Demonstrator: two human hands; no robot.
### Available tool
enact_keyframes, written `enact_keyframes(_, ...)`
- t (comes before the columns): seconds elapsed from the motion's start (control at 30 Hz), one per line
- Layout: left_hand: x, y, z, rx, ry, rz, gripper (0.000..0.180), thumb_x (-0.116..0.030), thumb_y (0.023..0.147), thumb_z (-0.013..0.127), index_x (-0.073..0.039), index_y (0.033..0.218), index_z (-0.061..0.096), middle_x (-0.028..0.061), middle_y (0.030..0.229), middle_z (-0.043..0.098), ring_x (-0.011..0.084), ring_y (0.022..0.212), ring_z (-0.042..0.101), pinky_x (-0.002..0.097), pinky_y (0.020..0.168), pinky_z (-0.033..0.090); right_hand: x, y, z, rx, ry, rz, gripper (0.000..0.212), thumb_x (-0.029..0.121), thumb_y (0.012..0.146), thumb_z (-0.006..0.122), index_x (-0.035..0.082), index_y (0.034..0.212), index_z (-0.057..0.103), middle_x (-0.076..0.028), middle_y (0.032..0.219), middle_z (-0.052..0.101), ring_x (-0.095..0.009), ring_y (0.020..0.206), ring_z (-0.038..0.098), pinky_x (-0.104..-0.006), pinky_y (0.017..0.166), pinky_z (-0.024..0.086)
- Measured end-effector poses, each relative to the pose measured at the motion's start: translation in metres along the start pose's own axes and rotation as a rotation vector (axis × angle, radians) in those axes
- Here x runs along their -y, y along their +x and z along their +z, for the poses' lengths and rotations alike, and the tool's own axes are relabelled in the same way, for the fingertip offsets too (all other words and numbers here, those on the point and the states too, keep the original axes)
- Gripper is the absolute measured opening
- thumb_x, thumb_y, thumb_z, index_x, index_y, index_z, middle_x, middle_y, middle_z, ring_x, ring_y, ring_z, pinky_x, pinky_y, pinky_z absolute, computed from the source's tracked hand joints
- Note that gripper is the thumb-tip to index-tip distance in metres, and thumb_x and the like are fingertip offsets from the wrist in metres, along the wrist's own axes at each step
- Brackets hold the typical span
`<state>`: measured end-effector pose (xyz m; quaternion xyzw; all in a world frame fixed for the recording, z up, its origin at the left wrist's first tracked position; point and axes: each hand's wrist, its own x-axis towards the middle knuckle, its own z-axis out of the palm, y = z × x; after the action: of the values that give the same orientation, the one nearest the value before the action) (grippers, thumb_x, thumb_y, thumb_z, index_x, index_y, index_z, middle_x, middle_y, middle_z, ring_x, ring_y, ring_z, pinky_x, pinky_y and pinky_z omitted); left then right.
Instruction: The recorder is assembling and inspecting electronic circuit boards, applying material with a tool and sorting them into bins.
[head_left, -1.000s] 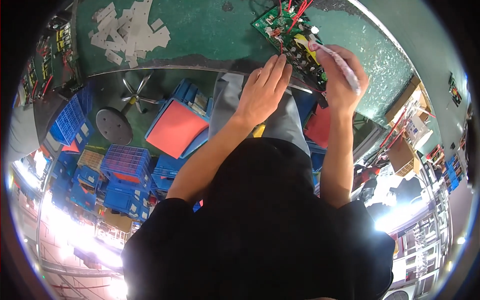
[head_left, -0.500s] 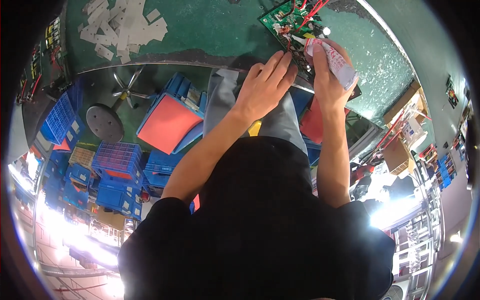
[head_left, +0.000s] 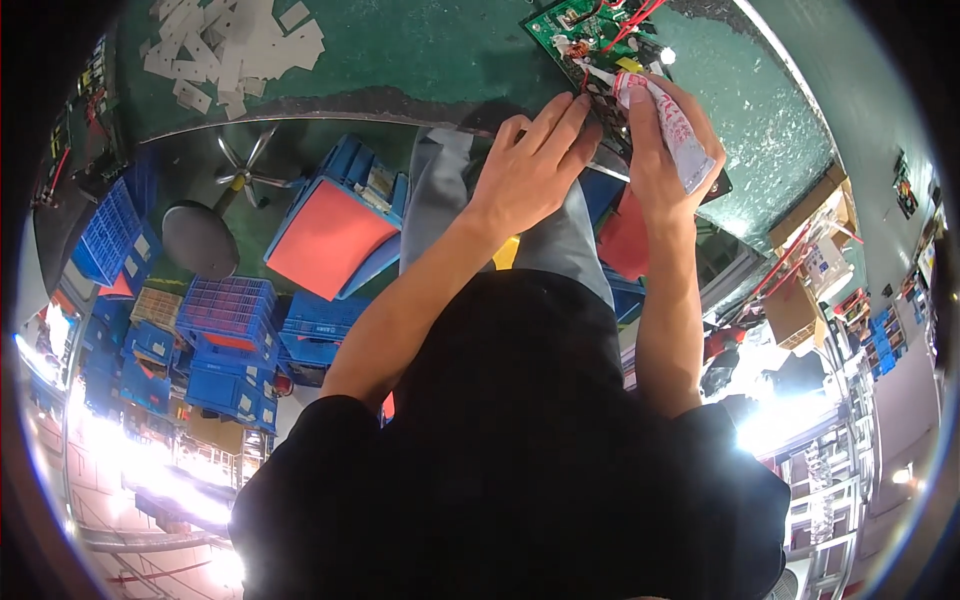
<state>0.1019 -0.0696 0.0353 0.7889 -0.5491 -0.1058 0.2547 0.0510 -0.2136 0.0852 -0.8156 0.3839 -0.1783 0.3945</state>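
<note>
- The right hand point(head_left: 660, 185), between one and two o'clock, is wrapped around a white squeeze tube point(head_left: 682, 142) with red print; its nozzle point(head_left: 598, 72) points toward ten o'clock.
- The left hand point(head_left: 530, 165), between twelve and one, has its fingers stretched out and holds nothing visible; its fingertips meet the near edge of the green circuit board point(head_left: 556, 28), at one o'clock. Whether they press on it cannot be told.
- A hard squeeze could push out too much and smear neighbouring parts, since the nozzle tip sits just beside a copper coil point(head_left: 578, 48) among crowded components.
- The board could slide or turn if the left fingers steady it only lightly while the nozzle pushes.
- The loose red wires point(head_left: 632, 22) at one o'clock could snag on the tube or knuckles if the right hand sweeps toward twelve.
- The green tabletop point(head_left: 420, 60) spans twelve o'clock, its paint worn dark along the near edge; flat off-white pieces point(head_left: 235, 50) lie heaped between ten and eleven.
- Below it, a round-seated stool point(head_left: 200, 240) stands past nine; a blue bin with a red sheet point(head_left: 330, 240) is near ten.
- Blue crates point(head_left: 228, 310) stack up around nine, a cardboard box point(head_left: 795, 312) sits at three, and glaring light point(head_left: 790, 415) floods four.
</note>
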Motion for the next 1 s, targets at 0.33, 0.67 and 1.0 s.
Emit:
enact_keyframes(0.33, -0.0015, -0.0019, 0.0032, 0.013, -0.011, -0.041, 0.04, -0.014, 0.071, 0.063, -0.015, 0.111, 0.063, 0.003, 0.131, 0.047, 0.0181, 0.121, 0.044, 0.0341, 0.082, 0.037, 0.0004, -0.0021, -0.0001, 0.007, -0.069, -0.12, 0.013, 0.007, 0.082, 0.066, -0.001, 0.093, 0.067, -0.011, 0.08, 0.067, -0.018, 0.071, 0.065, -0.0267, 0.066, 0.05)
enact_keyframes(0.67, -0.0019, -0.0025, 0.0045, 0.026, -0.007, -0.046, 0.045, -0.013, 0.069, 0.064, -0.015, 0.114, 0.061, 0.0029, 0.132, 0.046, 0.0182, 0.121, 0.044, 0.035, 0.082, 0.037, -0.0012, -0.0015, 0.0029, 0.006, -0.077, -0.11, 0.013, 0.005, 0.081, 0.066, -0.001, 0.092, 0.067, -0.012, 0.081, 0.067, -0.018, 0.072, 0.066, -0.0268, 0.067, 0.05)
enact_keyframes(1.0, -0.0046, -0.0017, -0.0032, 0.058, 0.005, -0.035, 0.049, -0.013, 0.069, 0.064, -0.015, 0.118, 0.058, 0.0037, 0.134, 0.044, 0.0196, 0.122, 0.042, 0.0353, 0.084, 0.037, 0.0012, -0.0043, 0.0026, -0.138, 0.006, -0.013, 0.011, 0.003, 0.078, 0.066, 0.0, 0.089, 0.066, -0.012, 0.076, 0.066, -0.018, 0.065, 0.064, -0.0271, 0.061, 0.05)
